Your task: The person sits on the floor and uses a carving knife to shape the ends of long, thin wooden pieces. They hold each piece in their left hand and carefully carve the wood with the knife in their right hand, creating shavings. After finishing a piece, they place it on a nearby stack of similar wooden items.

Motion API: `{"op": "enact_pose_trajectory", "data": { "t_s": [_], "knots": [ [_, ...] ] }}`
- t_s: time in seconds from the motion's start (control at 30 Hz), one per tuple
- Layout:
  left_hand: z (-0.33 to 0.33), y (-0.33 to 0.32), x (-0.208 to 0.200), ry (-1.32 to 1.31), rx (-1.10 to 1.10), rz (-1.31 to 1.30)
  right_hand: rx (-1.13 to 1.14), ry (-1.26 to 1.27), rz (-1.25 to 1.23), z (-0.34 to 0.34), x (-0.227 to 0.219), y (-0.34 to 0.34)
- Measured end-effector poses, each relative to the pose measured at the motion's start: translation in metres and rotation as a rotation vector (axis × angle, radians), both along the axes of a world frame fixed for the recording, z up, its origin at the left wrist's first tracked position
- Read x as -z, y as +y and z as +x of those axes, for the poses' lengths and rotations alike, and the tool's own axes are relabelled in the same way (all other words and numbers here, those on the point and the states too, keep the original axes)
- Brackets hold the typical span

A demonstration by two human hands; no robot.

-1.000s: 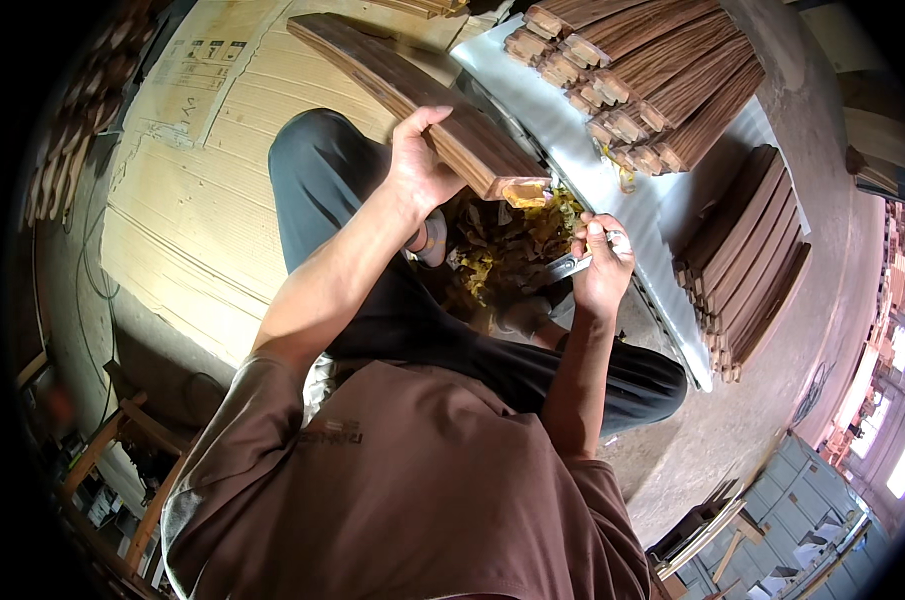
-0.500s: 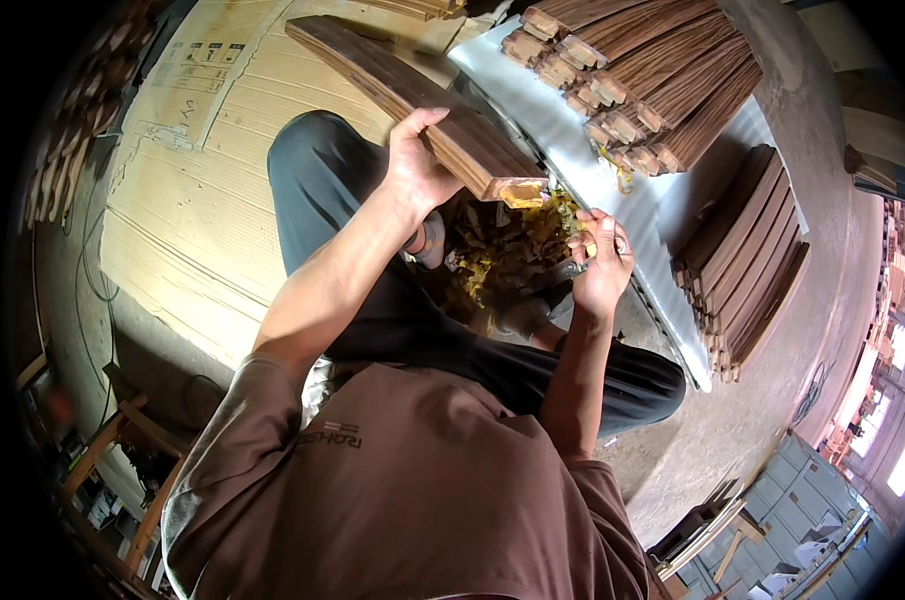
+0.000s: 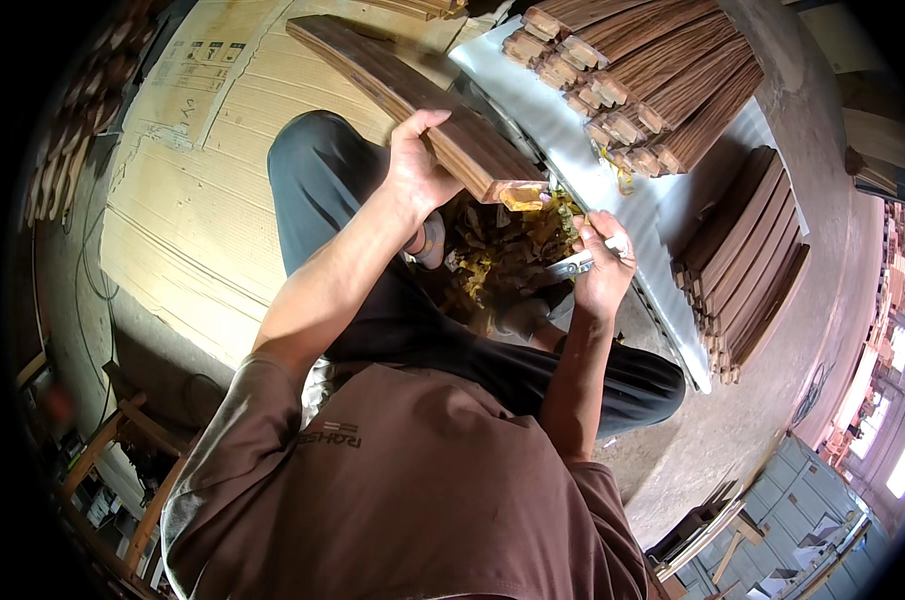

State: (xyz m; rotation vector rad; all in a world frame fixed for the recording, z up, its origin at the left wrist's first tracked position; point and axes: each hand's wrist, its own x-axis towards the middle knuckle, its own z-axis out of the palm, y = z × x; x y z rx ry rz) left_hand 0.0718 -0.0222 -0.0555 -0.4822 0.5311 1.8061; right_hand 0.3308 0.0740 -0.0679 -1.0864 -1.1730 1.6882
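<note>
My left hand [image 3: 418,165] grips the edge of a long dark brown wooden board [image 3: 473,140], thumb over its upper face. The board slants from the far left toward me above my bent knees. Yellow material, like tape, covers part of its near end [image 3: 523,197]. Just right of that end, my right hand [image 3: 605,262] is closed on a silver metal hand tool [image 3: 573,266]. One part of the tool sticks out left and a pale part shows between the fingers; its exact kind is unclear. The tool is apart from the board.
Yellow and brown scraps [image 3: 483,250] lie heaped between my legs. Stacked wooden pieces [image 3: 653,80] rest on pale sheeting [image 3: 623,225] at the far right, with a second stack [image 3: 748,260] nearer. Flattened cardboard [image 3: 193,220] covers the floor on the left.
My right hand has turned slightly and its fingers have shifted, so more of the silver tool shows. The left hand and the board have hardly moved.
</note>
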Motion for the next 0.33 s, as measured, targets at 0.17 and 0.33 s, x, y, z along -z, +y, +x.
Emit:
{"op": "enact_pose_trajectory", "data": {
  "t_s": [0.17,0.33],
  "knots": [
    [0.0,-0.001,0.001,0.003,-0.016,0.006,-0.098,0.017,-0.068,-0.007,-0.009,-0.002],
    [-0.004,0.002,0.015,0.003,-0.019,0.016,-0.449,-0.933,0.231,0.011,0.06,0.024]
  ]
}}
